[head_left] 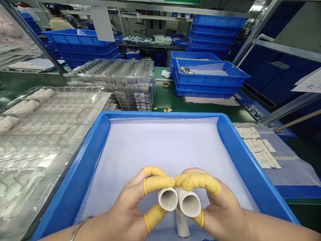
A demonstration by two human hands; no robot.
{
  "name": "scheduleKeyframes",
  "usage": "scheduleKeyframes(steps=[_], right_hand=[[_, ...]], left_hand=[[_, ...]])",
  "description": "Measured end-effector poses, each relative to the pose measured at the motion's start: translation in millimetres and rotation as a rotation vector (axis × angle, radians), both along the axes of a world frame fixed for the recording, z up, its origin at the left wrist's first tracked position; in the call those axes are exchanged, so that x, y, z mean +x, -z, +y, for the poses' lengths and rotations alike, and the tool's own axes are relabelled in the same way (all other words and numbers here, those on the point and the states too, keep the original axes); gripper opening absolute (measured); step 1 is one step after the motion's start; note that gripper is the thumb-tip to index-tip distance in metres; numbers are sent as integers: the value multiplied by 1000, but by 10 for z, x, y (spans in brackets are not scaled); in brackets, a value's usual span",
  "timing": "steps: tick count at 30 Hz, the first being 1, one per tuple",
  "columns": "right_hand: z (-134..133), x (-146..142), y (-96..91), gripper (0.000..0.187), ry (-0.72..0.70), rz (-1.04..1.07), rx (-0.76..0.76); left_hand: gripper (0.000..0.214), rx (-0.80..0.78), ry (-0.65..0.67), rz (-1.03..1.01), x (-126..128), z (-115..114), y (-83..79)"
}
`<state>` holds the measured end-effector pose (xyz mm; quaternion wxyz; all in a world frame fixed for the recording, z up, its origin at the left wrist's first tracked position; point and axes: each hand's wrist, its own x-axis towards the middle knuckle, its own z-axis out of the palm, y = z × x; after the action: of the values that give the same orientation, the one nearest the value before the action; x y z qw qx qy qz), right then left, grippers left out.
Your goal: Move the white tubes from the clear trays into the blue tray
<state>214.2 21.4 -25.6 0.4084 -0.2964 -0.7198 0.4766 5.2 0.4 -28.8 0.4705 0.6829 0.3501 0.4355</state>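
At lower centre of the frame, our left hand (127, 204) and right hand (222, 209) pinched a cardboard tube (167, 199) and a second cardboard tube (190, 202), their ends touching, above a blue plastic tray (75, 177) (yellow finger cots (159, 184) covered our fingertips).

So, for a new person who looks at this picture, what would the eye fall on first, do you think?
First come the left hand and right hand, in yellow finger cots, holding two pale cardboard tubes at bottom centre. Around them lies a bright blue tray lined with white sheet. Stacked clear plastic trays stand behind left, blue crates behind right.
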Motion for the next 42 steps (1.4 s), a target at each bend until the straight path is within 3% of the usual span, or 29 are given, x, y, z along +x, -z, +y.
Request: scheduleKeyframes(steps=[6, 19, 24, 26, 30, 35, 39, 42], right_hand=[[10, -24, 10, 42, 0, 20, 104], [24, -12, 32, 43, -12, -1, 103], [17, 19, 8, 48, 16, -58, 150], [12, 47, -32, 44, 52, -82, 154], [5, 86, -104, 38, 177, -55, 182], [-2, 42, -53, 35, 219, 106, 8], [10, -1, 26, 28, 260, 95, -132], [27, -5, 51, 26, 286, 48, -156]], left_hand=[[44, 74, 20, 7, -7, 14, 21], [46, 123, 15, 63, -8, 43, 8], [43, 133, -52, 124, -53, 22, 24], [34, 8, -94, 105, -89, 45, 18], [24, -448, -218, -138, -127, 147, 2], [30, -945, -48, -525, 10, 176, 34], [34, -1003, -5, -606, 116, 121, 69], [57, -960, -39, -561, 103, 108, 75]])
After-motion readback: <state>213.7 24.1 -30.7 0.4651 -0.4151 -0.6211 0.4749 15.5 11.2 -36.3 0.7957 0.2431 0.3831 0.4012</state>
